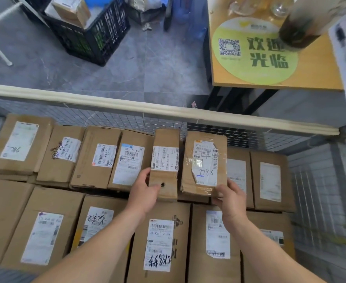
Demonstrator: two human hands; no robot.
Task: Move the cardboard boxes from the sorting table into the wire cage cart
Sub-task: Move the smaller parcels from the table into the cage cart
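- The wire cage cart point(313, 193) fills the lower part of the view, and its cream top rail point(161, 111) runs across the far side.
- Just on the near side of the rail, a row of small cardboard boxes point(98, 158) lies label-up and side by side inside the cart.
- The narrow box point(165, 158) lies in that row below the middle of the rail. The left hand point(144, 193) grips its near end, with the fingers on the left edge and the thumb by a small hole in the cardboard.
- The taped box point(205, 160), marked 7786, lies just to the right of the narrow box, equally close to the rail. The right hand point(229, 198) pinches its near right corner, fingers curled under.
- Farther from the rail, toward the person, a row of larger boxes point(159, 242) lies under both forearms.
- Beyond the rail, on the grey floor, stand a black crate point(90, 35) to the left and a wooden table point(319, 78) with a round green sticker point(253, 52) to the right.
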